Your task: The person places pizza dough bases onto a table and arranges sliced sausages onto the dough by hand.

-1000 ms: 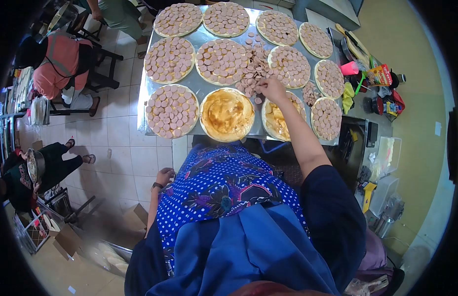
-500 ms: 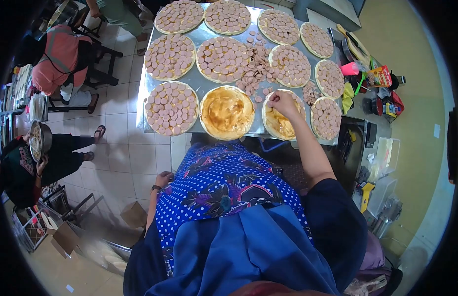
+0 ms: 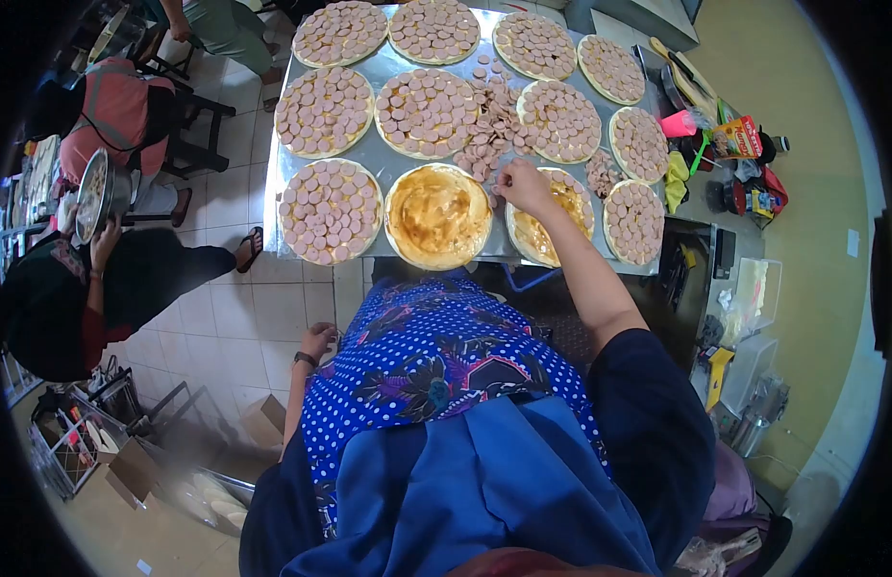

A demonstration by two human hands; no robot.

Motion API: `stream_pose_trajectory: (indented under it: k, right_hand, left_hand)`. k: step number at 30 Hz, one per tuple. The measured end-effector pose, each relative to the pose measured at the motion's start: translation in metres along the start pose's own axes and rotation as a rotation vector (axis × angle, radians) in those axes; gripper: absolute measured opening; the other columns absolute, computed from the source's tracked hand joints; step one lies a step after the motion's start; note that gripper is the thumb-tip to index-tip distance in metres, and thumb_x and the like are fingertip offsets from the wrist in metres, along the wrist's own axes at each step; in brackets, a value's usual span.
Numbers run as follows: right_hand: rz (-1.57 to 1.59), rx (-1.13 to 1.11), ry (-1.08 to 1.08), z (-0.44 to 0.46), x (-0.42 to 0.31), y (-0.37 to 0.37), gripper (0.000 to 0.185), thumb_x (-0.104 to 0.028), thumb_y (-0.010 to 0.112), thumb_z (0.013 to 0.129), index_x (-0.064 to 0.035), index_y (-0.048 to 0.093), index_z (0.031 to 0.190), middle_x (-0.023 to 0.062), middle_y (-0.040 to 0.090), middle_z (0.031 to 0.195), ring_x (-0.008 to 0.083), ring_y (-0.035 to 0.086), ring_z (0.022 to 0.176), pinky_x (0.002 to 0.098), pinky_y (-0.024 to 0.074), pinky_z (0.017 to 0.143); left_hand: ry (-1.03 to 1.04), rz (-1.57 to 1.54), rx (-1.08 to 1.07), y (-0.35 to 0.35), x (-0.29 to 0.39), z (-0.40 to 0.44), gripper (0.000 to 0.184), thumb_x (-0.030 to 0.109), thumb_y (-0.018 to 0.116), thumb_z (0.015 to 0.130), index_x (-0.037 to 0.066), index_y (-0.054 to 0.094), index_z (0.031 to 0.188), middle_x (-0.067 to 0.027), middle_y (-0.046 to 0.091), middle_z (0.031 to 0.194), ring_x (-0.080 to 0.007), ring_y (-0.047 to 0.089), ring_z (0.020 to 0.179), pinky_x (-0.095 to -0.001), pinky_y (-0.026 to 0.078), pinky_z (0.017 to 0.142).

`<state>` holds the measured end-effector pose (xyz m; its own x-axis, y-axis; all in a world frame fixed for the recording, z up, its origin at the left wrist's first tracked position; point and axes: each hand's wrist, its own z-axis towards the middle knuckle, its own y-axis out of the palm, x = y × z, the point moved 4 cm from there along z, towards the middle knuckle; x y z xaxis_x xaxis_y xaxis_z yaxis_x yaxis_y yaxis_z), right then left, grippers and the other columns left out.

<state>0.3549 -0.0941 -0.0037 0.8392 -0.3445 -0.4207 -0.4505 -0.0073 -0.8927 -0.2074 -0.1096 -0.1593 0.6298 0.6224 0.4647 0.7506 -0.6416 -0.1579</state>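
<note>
My right hand reaches over the left edge of a sauce-coated round base, its fingertips pinched together beside loose sausage slices. What sits between the fingertips is too small to make out. Left of it lies another round base, spread with orange-brown sauce and bare of slices. Several more rounds, such as the one at the near left corner, are covered with pinkish sausage slices. My left hand hangs low at my side by the blue dotted apron, fingers loosely bent and holding nothing.
The rounds rest on a metal table. Along the right, a side counter carries a pink cup, a green-yellow cloth and packets. At left, a person carries a metal bowl; another person in pink sits behind.
My right hand has moved left, from above the partly covered sauced base to its edge beside the loose slices. The person with the bowl has stepped forward. My left hand remains low.
</note>
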Motion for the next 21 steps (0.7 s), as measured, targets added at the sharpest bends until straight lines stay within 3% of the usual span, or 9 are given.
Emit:
stream_pose_trajectory:
  k: [1,2,4,8,11,17,20,21]
  right_hand:
    - [0.101,-0.114,0.091,-0.001,0.003,0.001,0.020,-0.021,0.070,0.066,-0.0061,0.062,0.077,0.0082,0.059,0.075,0.0241,0.058,0.073,0.0356,0.0464,0.064]
    - [0.101,-0.114,0.092,-0.005,0.007,0.000,0.020,-0.021,0.070,0.066,-0.0061,0.062,0.077,0.0082,0.059,0.075,0.0241,0.058,0.073,0.0356,0.0464,0.064]
    - [0.392,-0.070,0.118,-0.020,0.017,-0.004,0.016,-0.015,0.071,0.068,-0.0042,0.062,0.076,0.0042,0.060,0.070,0.0157,0.057,0.064,0.0282,0.0457,0.061]
    - [0.398,-0.152,0.245,-0.050,0.027,-0.004,0.017,-0.014,0.071,0.066,-0.0041,0.061,0.075,0.0080,0.061,0.071,0.0211,0.060,0.069,0.0314,0.0463,0.062]
    - [0.273,-0.036,0.238,-0.058,0.027,-0.007,0.014,-0.015,0.069,0.067,-0.0045,0.062,0.074,0.0086,0.060,0.067,0.0224,0.060,0.067,0.0326,0.0461,0.061]
    - [0.129,0.083,0.216,-0.028,0.020,-0.018,0.014,-0.020,0.064,0.071,-0.0065,0.063,0.075,0.0093,0.059,0.073,0.0244,0.060,0.070,0.0361,0.0458,0.063]
    - [0.024,0.120,0.136,-0.001,0.021,-0.014,0.014,-0.020,0.062,0.072,-0.0090,0.065,0.081,0.0104,0.057,0.087,0.0248,0.059,0.082,0.0368,0.0458,0.070]
    - [-0.137,0.095,0.109,0.006,0.016,-0.013,0.014,-0.019,0.062,0.073,-0.0103,0.065,0.083,0.0111,0.056,0.093,0.0256,0.057,0.089,0.0371,0.0454,0.073]
  left_hand:
    - [-0.009,0.058,0.008,0.000,0.000,-0.003,0.025,0.018,0.056,0.081,0.007,0.059,0.103,-0.0049,0.063,0.088,-0.0155,0.060,0.079,-0.0283,0.048,0.062]
    - [-0.009,0.059,0.007,0.001,0.001,-0.005,0.025,0.018,0.056,0.081,0.007,0.059,0.103,-0.0049,0.063,0.088,-0.0155,0.060,0.079,-0.0283,0.048,0.062]
    - [-0.015,0.032,-0.011,0.000,-0.012,-0.002,0.024,0.015,0.054,0.082,0.003,0.058,0.103,-0.0076,0.063,0.089,-0.0178,0.061,0.078,-0.0297,0.051,0.065]
    - [0.036,-0.067,-0.067,0.003,-0.034,0.010,0.024,0.011,0.052,0.082,-0.002,0.057,0.102,-0.0107,0.062,0.088,-0.0198,0.061,0.077,-0.0308,0.052,0.069]
    - [0.002,-0.029,-0.066,0.008,-0.016,0.000,0.023,0.008,0.050,0.082,-0.005,0.057,0.100,-0.0127,0.062,0.087,-0.0206,0.061,0.075,-0.0316,0.052,0.071]
    - [0.045,0.010,-0.001,0.005,0.004,0.003,0.023,0.014,0.054,0.081,0.003,0.059,0.100,-0.0074,0.063,0.086,-0.0162,0.060,0.074,-0.0272,0.049,0.059]
    - [0.028,-0.056,-0.023,0.006,-0.005,0.015,0.026,0.018,0.056,0.080,0.005,0.059,0.103,-0.0060,0.063,0.087,-0.0146,0.060,0.076,-0.0273,0.047,0.057]
    - [0.030,-0.056,-0.020,0.006,-0.001,0.011,0.026,0.018,0.056,0.080,0.005,0.059,0.103,-0.0060,0.063,0.087,-0.0146,0.060,0.076,-0.0273,0.047,0.057]
